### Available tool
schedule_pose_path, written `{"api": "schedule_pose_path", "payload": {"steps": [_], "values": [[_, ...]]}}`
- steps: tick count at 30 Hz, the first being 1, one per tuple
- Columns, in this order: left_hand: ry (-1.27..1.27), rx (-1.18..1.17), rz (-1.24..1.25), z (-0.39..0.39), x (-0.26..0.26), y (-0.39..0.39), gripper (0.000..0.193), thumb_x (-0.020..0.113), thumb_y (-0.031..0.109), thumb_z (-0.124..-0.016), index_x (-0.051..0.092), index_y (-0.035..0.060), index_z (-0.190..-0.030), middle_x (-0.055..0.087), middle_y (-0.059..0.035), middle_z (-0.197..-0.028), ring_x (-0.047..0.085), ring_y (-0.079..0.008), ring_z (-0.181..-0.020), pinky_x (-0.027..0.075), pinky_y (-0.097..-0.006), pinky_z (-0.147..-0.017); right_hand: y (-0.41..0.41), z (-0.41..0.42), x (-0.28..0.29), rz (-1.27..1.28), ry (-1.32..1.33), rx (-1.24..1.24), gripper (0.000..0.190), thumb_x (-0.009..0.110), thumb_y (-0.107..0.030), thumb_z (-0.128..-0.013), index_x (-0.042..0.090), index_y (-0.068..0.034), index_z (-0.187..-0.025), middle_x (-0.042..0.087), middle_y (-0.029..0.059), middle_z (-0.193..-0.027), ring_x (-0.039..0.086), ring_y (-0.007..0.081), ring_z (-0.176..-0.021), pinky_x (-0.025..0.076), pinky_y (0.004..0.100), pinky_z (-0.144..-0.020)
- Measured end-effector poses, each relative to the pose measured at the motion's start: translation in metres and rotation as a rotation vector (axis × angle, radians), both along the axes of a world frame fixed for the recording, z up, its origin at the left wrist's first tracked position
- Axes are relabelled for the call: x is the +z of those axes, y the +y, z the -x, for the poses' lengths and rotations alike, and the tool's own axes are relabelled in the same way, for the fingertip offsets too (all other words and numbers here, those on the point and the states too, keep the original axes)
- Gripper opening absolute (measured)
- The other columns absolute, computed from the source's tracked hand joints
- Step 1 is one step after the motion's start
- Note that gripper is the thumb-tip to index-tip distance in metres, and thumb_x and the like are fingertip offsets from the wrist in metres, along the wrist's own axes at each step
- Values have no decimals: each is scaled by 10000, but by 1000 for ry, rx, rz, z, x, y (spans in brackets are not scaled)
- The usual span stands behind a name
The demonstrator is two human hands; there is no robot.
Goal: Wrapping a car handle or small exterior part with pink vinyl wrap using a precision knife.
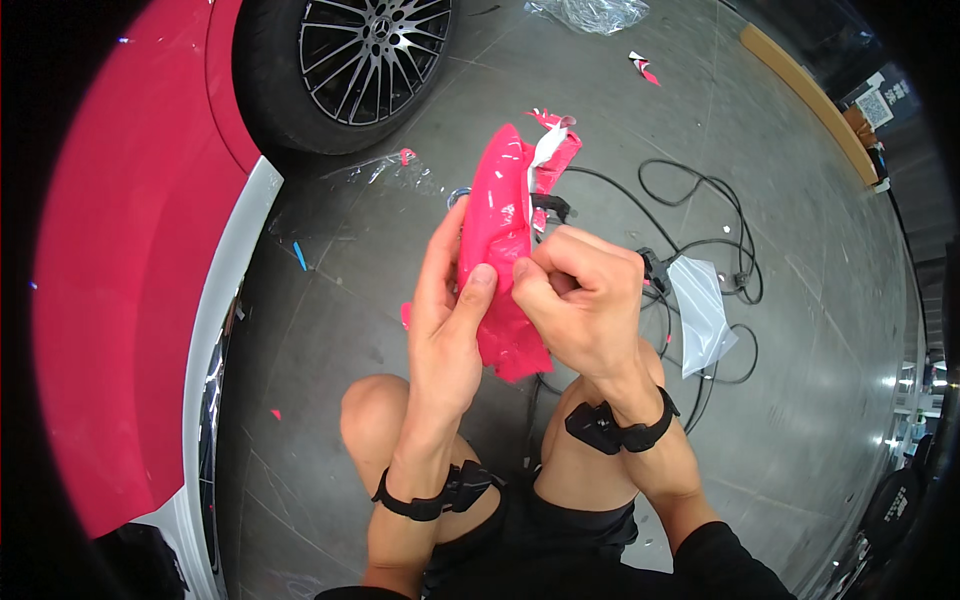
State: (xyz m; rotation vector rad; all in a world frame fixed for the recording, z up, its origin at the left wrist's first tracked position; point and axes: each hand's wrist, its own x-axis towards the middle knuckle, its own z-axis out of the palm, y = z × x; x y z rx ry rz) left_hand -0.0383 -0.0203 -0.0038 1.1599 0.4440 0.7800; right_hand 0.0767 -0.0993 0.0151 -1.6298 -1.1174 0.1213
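A car part wrapped in glossy pink film [499, 199] is held up in front of me, above the floor between my knees and the car wheel. My left hand [450, 315] grips its left side, with the thumb on the film. My right hand [581, 292] pinches the film at the lower right edge between thumb and curled fingers. The film's lower end hangs loose and wrinkled. At the upper right, crumpled film with white backing [551, 146] sticks out beside a black plastic piece [553, 205] of the part.
On the left stands a pink car body [120, 262] with a wheel [375, 60]. Black cables [697, 176] and a white film sheet [699, 307] lie on the floor at right. Clear plastic [592, 11], pink scraps [646, 71] and a blue strip [300, 256] lie around. A long cardboard piece [810, 101] is farther off.
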Motion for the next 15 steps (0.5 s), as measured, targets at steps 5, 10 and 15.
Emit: {"api": "schedule_pose_path", "payload": {"steps": [5, 10, 15], "values": [[-49, -53, 145, 3, 4, 11, 545, 448, 121, -1086, 300, 22, -1601, 469, -134, -1545, 486, -208, -1391, 379, -369, -1164, -3, -5, -2, -71, 468, 96, 71, 718, -50, -863, 674, 4, -874, 565, 47, -648, 494, 97, -583, 406, 261, -543], [-128, 71, 229, 9, 5, 27, 526, 370, 138, -1108, 266, 37, -1614, 410, -126, -1593, 432, -227, -1453, 368, -401, -1191, -8, -12, -4, 40, 253, 132, 140, 734, -110, -901, 707, -6, -992, 698, 72, -861, 651, 138, -738, 501, 278, -639], [-116, 137, 133, 5, 4, 20, 541, 442, 141, -1097, 292, 20, -1602, 485, -139, -1513, 498, -199, -1374, 415, -361, -1131, -7, 3, 1, 271, 32, 276, 175, 762, -144, -869, 701, -29, -985, 669, 130, -848, 676, 312, -727, 539, 390, -646]]}}
